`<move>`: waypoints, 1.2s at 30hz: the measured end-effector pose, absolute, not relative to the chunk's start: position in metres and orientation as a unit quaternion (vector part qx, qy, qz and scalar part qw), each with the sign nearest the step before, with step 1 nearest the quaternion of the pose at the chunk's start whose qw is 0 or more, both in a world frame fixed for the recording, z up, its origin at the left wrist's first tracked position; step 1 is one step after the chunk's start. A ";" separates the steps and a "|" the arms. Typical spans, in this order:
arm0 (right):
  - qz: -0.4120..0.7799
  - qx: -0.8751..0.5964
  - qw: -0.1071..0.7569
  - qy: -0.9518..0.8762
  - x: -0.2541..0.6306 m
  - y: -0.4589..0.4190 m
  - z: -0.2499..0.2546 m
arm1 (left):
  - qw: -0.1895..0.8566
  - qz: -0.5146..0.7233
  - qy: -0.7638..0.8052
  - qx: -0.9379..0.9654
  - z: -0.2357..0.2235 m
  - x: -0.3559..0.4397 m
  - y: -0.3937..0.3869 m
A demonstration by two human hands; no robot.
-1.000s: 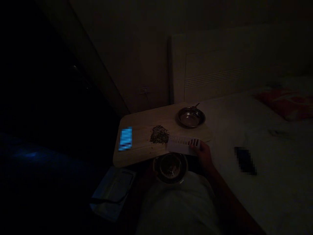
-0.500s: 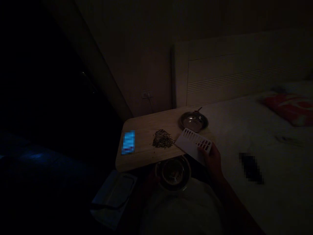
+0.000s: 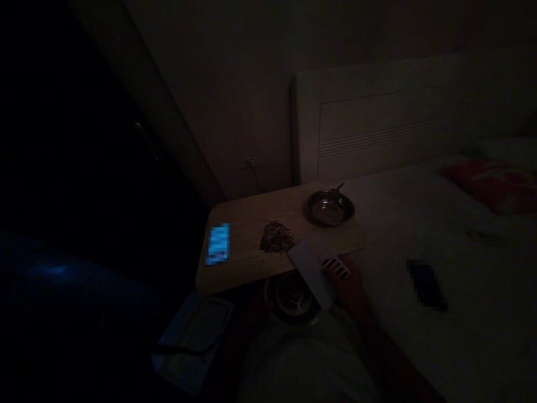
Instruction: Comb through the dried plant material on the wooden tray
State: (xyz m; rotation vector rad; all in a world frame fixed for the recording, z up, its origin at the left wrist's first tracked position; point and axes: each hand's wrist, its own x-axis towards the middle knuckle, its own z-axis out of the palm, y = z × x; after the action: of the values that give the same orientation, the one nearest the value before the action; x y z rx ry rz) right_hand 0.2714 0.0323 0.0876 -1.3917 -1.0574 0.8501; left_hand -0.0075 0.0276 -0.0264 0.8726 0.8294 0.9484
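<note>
In my right hand (image 3: 349, 282) is a flat white plastic piece (image 3: 310, 268) with a row of slots, gripped by its slotted side. Its far corner reaches the right side of a heap of small dark and pale grains or seeds (image 3: 276, 237) on the wooden table (image 3: 239, 274). My left hand (image 3: 263, 305), very dim, grips the left side of a round bowl (image 3: 272, 291) held just under the table's front edge. Some bits lie in the bowl, too dark to identify. The white piece covers part of its right side.
A shiny metal bowl (image 3: 331, 210) stands at the table's back right, a thin handle behind it. A lit blurred screen (image 3: 218, 244) lies at the left. To the right is a bed (image 3: 390, 235) with a red cushion (image 3: 495, 184) and a dark blurred object (image 3: 427, 284).
My right hand has drawn the white slotted piece toward me and slightly left, turning it so that it now overhangs the bowl. My left hand and the bowl stay nearly in place.
</note>
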 end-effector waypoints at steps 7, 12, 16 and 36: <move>0.344 -0.566 0.538 -0.521 0.258 0.023 0.084 | 0.717 0.443 0.350 0.409 -0.025 -0.004 0.030; 0.294 -0.591 0.544 -0.518 0.263 0.023 0.076 | 0.725 0.445 0.347 0.394 -0.030 -0.008 0.030; 0.263 -0.603 0.546 -0.518 0.266 0.024 0.077 | 0.690 0.443 0.395 0.414 -0.031 -0.012 0.028; 0.244 -0.603 0.553 -0.521 0.256 0.023 0.077 | 0.715 0.438 0.381 0.390 -0.036 -0.013 0.028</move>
State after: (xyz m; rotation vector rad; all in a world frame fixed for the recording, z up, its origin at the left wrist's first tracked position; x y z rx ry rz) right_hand 0.2557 0.0228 0.0765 -1.4244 -1.2318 0.5759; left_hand -0.0127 0.0282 -0.0364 0.8644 0.8439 0.9704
